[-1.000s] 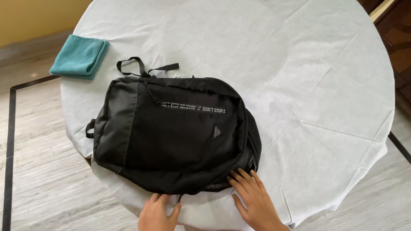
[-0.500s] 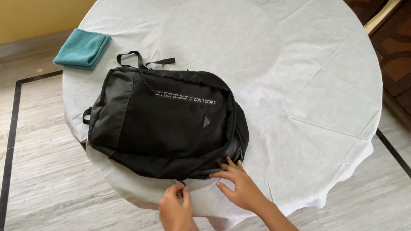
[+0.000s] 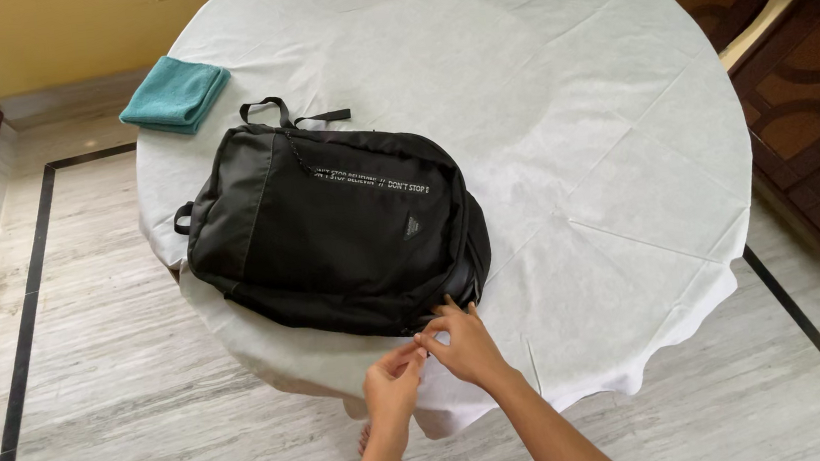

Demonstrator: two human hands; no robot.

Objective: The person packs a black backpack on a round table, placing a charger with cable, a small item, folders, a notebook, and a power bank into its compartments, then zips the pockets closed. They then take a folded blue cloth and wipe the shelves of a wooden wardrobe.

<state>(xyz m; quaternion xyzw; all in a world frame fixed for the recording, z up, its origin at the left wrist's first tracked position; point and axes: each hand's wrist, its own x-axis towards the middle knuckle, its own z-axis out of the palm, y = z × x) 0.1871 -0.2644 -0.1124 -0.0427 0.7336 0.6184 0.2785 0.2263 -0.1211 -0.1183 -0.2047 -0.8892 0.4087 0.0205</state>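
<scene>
Both hands have closed in together at the near edge of the black backpack (image 3: 335, 233); left hand (image 3: 393, 384) and right hand (image 3: 463, 346) pinch at something small there, likely a zip pull. Backpack lies flat and shut on the white-covered round counter (image 3: 570, 125), contents hidden. Teal cloth (image 3: 174, 94) sits at the far-left rim.

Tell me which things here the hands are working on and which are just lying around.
In hand:
black backpack, lying flat on the table
left hand and right hand, fingertips together at its near edge

Lying about:
folded teal towel at the table's far left edge
white tablecloth
wooden cabinet at right
</scene>
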